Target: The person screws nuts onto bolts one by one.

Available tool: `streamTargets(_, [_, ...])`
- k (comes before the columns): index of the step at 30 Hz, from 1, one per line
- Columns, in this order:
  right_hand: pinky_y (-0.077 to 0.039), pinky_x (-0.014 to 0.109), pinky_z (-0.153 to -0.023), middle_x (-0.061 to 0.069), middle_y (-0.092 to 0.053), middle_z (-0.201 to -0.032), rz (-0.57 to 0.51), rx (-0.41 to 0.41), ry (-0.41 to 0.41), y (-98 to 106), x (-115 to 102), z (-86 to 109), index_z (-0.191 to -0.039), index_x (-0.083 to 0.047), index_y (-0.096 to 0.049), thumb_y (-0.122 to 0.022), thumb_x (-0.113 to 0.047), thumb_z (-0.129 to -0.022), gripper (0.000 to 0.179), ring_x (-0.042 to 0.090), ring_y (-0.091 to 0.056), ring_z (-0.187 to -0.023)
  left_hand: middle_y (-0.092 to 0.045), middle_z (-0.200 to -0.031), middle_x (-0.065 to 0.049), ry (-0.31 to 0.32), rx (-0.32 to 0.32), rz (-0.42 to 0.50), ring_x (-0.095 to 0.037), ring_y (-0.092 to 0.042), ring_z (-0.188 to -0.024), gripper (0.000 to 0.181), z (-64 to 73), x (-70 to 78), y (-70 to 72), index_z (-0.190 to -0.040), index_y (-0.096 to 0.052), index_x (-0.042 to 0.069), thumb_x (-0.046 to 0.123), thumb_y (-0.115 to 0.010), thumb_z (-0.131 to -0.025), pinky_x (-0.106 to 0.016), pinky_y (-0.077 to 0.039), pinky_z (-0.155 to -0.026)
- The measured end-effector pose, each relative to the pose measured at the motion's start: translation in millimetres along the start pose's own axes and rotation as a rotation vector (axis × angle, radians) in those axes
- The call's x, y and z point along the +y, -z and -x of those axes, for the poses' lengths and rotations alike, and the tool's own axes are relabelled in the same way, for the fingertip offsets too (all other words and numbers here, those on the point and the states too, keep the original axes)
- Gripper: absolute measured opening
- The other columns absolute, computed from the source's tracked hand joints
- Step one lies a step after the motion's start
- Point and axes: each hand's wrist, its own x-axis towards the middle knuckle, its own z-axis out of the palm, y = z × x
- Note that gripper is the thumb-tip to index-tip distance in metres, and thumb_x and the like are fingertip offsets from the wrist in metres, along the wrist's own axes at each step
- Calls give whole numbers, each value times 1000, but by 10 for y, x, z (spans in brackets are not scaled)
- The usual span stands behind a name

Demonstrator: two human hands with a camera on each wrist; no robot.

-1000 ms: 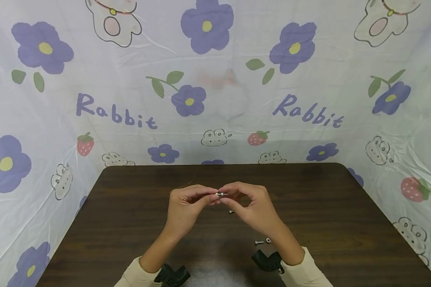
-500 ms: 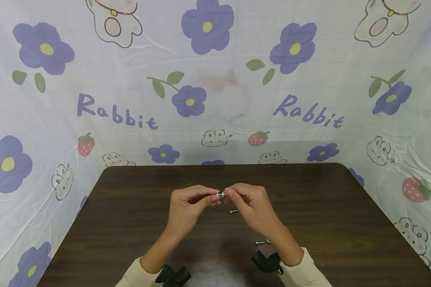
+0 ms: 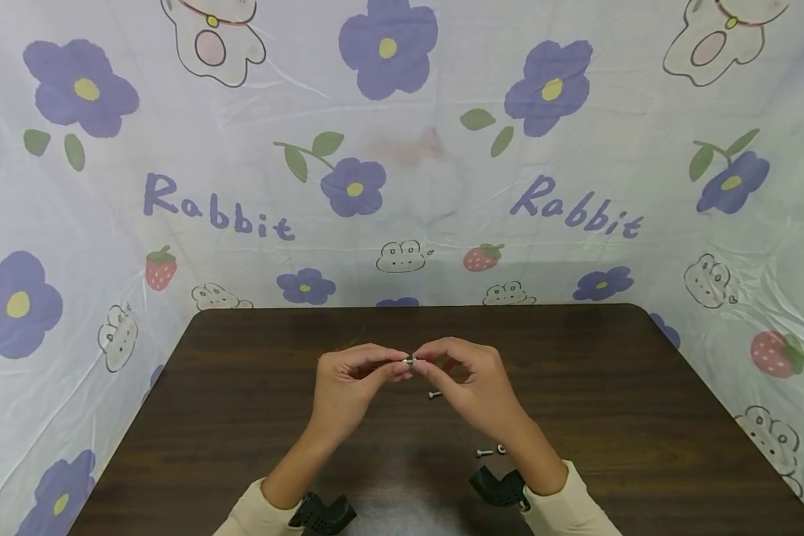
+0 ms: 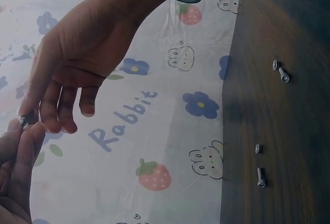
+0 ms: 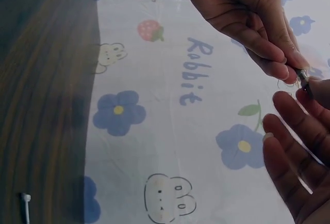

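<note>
Fingers (image 3: pixel 378 354) of the left hand (image 3: pixel 340 388) and right hand (image 3: pixel 474 383) are pinching a small, silvery metal fastener (image 3: pixel 411 362) above the bench (image 3: pixel 228 417). It is spreading wide to either side, its far edge (image 3: pixel 415 308) meeting cloth (image 3: pixel 435 201)

"What is worn on the arms?"

"Plain cream cloth is seen on both the left sleeve (image 3: pixel 254 515) and the right sleeve (image 3: pixel 568 508), each ended short of the hand."

"And past the cuffs?"

"The left hand (image 3: pixel 344 392) and the right hand (image 3: pixel 477 383) are left bare."

"Is anything fixed there?"

"By one cuff a black, angular left mount (image 3: pixel 321 519), dotted with small holes, is worn; by the other, a similar right mount (image 3: pixel 498 489)."
</note>
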Motion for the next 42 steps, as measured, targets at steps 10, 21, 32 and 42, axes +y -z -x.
streamTargets(10, [-61, 30, -67, 0, -75, -94, 10, -24, -73, 24, -32, -8, -100, -12, -76, -67, -1, -97, 14, 13, -70, -80, -76, -91, -17, -7, -3, -15, -28, -76, -77, 11, 7, 0, -4, -98, -76, -5, -9, -72, -88, -42, -63, -71])
streamTargets(21, [-61, 31, -64, 4, -75, -98, -22, -39, -10, 47, -26, -18, -105, -8, -75, -78, 1, -87, 20, 17, -71, -78, -76, -90, -16, -13, 7, -26, -26, -76, -77, 12, 9, -12, -9, -98, -77, -5, -9, -73, -88, -41, -63, -70])
streamTargets(32, [-60, 29, -67, -3, -71, -81, -19, -50, -83, 33, -20, -21, -87, -15, -73, -61, -3, -101, 22, 11, -67, -73, -75, -88, -16, -23, 5, -29, -25, -76, -75, 12, 9, -31, -27, -98, -77, -5, -9, -73, -87, -41, -63, -67])
streamTargets(42, [-61, 33, -64, 0, -75, -97, -42, -41, -5, 69, 7, -14, -106, -11, -75, -79, 0, -87, 22, 12, -71, -77, -75, -87, -15, -20, 10, -34, -25, -75, -75, 12, 7, -33, -25, -97, -77, -3, -9, -73, -87, -41, -63, -68])
